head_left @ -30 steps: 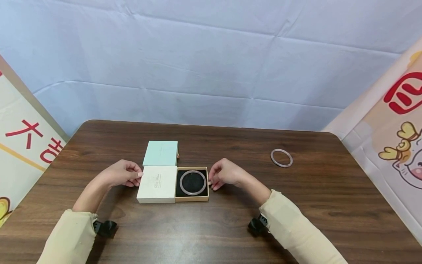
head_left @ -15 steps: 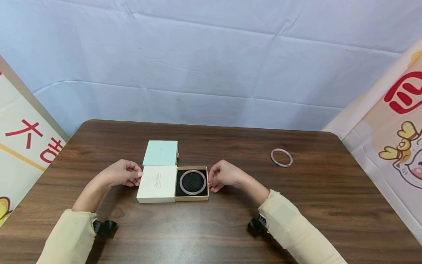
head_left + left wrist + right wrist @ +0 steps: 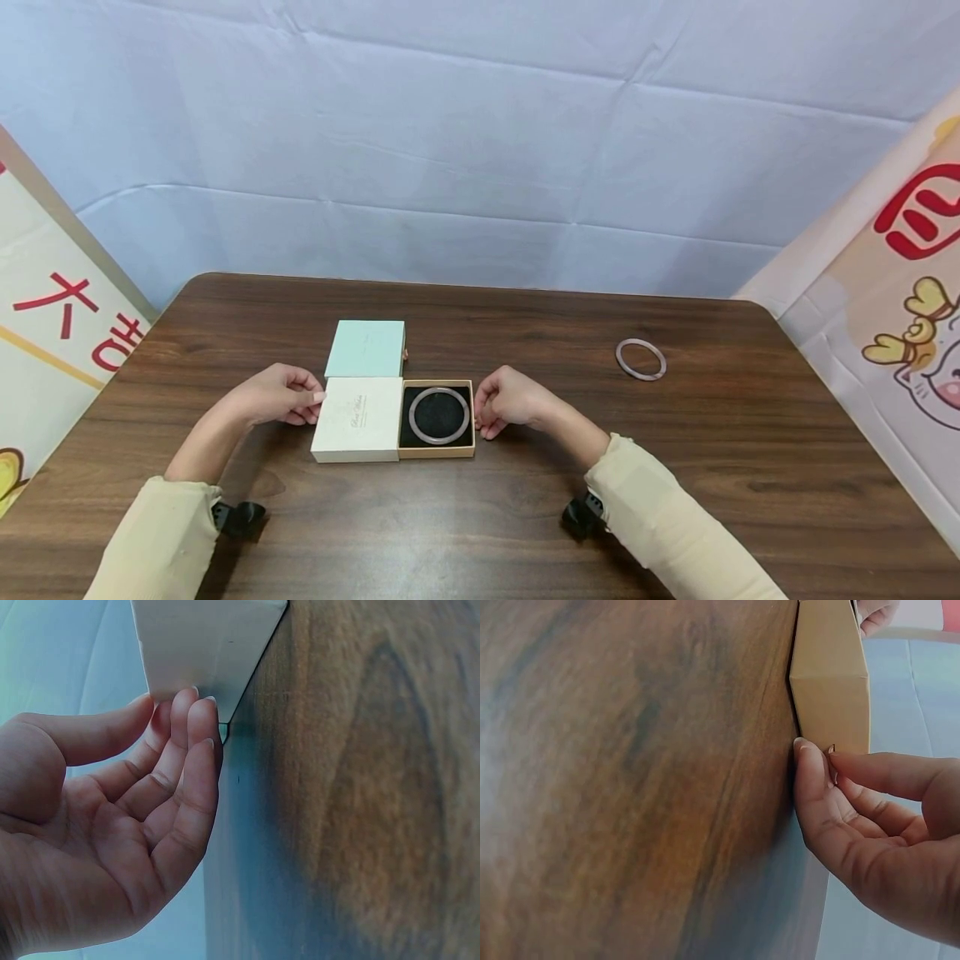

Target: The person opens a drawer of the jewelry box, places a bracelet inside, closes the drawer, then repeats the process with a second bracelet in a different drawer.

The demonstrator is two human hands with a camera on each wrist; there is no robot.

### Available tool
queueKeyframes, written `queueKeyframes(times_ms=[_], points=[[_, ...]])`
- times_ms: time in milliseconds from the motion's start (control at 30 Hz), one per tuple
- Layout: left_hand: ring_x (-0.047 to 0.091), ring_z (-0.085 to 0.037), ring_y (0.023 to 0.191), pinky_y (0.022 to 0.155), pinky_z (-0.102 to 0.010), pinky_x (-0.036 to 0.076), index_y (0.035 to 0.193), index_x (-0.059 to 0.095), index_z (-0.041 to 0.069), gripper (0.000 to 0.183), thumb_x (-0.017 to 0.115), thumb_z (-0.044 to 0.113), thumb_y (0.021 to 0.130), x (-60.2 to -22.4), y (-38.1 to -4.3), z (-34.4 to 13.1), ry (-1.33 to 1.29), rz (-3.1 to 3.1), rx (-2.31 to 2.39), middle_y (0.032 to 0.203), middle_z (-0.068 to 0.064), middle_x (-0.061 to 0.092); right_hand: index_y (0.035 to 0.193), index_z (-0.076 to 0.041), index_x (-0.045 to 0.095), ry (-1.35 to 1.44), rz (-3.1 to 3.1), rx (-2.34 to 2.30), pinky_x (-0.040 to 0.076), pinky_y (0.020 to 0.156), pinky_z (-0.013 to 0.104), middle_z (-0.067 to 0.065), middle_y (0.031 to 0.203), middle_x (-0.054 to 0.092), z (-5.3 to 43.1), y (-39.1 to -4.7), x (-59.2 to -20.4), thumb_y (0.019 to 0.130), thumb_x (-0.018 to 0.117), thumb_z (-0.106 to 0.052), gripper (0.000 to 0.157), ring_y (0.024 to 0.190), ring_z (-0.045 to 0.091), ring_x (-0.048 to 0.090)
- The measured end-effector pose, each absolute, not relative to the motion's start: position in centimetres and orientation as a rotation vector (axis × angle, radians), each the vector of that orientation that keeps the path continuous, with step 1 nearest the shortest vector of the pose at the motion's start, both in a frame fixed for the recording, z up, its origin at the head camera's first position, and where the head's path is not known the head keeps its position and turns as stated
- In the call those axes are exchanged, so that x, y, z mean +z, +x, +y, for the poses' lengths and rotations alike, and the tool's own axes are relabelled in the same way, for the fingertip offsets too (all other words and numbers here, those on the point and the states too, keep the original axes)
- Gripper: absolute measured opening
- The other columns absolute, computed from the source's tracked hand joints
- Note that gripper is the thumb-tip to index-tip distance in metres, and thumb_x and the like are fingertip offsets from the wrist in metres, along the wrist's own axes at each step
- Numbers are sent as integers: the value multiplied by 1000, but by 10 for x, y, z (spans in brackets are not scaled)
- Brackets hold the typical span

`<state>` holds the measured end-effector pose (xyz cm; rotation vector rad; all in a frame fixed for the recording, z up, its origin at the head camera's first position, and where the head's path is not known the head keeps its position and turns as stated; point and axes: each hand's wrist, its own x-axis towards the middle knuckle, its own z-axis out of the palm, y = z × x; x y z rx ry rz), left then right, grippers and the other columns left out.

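A: What does the left hand [image 3: 279, 396] have hold of?

B: The outer edge of a white box cover [image 3: 356, 421], just left of the head view's centre. The thumb is at the upper edge and the bent fingers rest against the end wall, so only a narrow gap is left between them.

A: And the right hand [image 3: 513, 398]?

B: Near the middle of the head view, closed to a pinch. The right wrist view shows thumb and fingertip together on a small ribbon tab [image 3: 832, 769] at the end of a tan drawer [image 3: 437, 452].

A: How do cover and drawer sit?

B: Flat on the brown table [image 3: 750, 417], side by side. The drawer stands out from the cover's right side, and a pale bangle [image 3: 412, 415] lies on its black lining.

A: Anything near them?

B: A mint box [image 3: 366, 347], directly above the cover in the head view; I can't tell whether they touch. Another pale ring [image 3: 633, 341] lies on the wood, right of centre and well apart from both hands.

A: Behind all that?

B: A pale creased cloth [image 3: 480, 150] across the top, with printed banners [image 3: 915, 317] at the left and right edges.
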<state>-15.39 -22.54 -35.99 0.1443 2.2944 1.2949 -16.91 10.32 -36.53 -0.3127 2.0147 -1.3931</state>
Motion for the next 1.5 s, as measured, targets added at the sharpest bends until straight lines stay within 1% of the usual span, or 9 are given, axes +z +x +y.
queueKeyframes(times_ms=[333, 600, 1200, 1333, 1500], points=[[58, -15, 68, 63, -31, 51, 90, 55, -8, 13, 51, 4, 92, -361, -155, -225, 139, 2296, 1293, 70, -4, 59, 73, 13, 54, -312, 2048, -1372, 53, 55, 33, 14, 63, 57, 103, -169, -366, 73, 48, 21, 10, 52, 18, 58], [59, -15, 68, 63, -31, 51, 88, 56, -8, 12, 52, 4, 91, -360, -153, -225, 135, 2303, 1296, 70, -5, 59, 71, 11, 54, -294, 2060, -1377, 52, 54, 31, 14, 63, 57, 101, -168, -366, 73, 49, 21, 11, 52, 18, 58], [59, -16, 68, 64, -31, 51, 89, 56, -7, 12, 52, 4, 91, -359, -154, -225, 135, 2303, 1288, 70, -4, 59, 71, 12, 55, -287, 2083, -1392, 52, 54, 32, 14, 63, 58, 101, -167, -367, 73, 49, 20, 10, 52, 18, 58], [58, -16, 69, 64, -31, 51, 90, 55, -8, 13, 52, 5, 91, -358, -153, -225, 136, 2306, 1282, 71, -5, 59, 73, 12, 57, -317, 2100, -1365, 52, 55, 32, 14, 64, 60, 100, -166, -367, 75, 52, 18, 8, 52, 17, 59], [58, -16, 69, 64, -32, 51, 90, 55, -8, 13, 52, 5, 92, -357, -152, -224, 134, 2308, 1278, 71, -5, 59, 73, 11, 58, -361, 2129, -1313, 52, 55, 31, 13, 65, 61, 96, -165, -366, 74, 52, 17, 9, 53, 17, 59]])
